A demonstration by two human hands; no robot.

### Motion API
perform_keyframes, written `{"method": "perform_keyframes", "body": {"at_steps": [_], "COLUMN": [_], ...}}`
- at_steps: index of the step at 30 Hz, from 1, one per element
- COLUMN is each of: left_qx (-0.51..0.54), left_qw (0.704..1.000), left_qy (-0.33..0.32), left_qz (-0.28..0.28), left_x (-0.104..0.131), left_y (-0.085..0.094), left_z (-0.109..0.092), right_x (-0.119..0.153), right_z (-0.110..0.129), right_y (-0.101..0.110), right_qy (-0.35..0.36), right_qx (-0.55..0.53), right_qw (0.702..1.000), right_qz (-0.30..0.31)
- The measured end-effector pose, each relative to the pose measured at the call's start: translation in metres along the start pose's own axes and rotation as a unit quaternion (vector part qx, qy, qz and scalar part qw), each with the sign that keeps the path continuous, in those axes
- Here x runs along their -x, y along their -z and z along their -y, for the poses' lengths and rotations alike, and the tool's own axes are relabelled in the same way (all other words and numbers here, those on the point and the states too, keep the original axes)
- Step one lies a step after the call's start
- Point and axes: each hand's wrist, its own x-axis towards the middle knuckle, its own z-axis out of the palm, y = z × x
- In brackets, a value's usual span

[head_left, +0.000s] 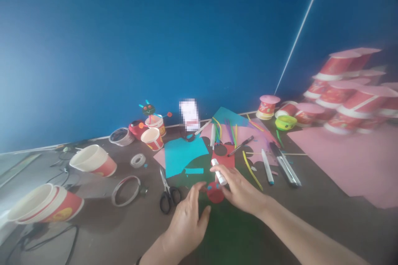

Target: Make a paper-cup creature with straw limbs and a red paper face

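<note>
In the middle lies a red paper circle (215, 195) with two small blue bits at its top edge. My right hand (241, 186) is closed round a white glue stick (219, 172), tilted just above the circle. My left hand (188, 221) rests on the circle's left side, thumb apart from the bent fingers, with nothing in it. Left of it lie scissors (168, 192) with black handles. Beyond the hands are a blue paper sheet (183, 155), a narrow blue strip (194, 171) and a red paper piece (228, 158) bearing a dark round shape.
Paper cups (93, 161) and a tape roll (138, 160) stand or lie at left, with cables (62, 236). Behind are a cup figure (149, 112) and pipe cleaners (231, 132). Markers (284, 165), pink paper (345, 161) and stacked red cups (351, 99) occupy the right.
</note>
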Motion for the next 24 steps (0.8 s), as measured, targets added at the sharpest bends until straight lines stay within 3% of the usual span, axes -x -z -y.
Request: {"method": "perform_keyframes", "body": {"at_steps": [8,24], "left_qx": [-0.038,-0.089], "left_qw": [0.999,0.993], "left_qy": [-0.035,-0.04], "left_qz": [0.018,0.064], "left_x": [0.0006,-0.0057], "left_y": [-0.008,0.0001], "left_z": [0.0039,-0.0029], "right_x": [-0.0038,-0.0046], "right_z": [0.0005,-0.0055], "right_y": [-0.0044,-0.0074], "right_qy": [0.018,0.024], "right_qx": [0.006,-0.008], "right_qw": [1.0,1.0], "right_qz": [0.0,-0.004]}}
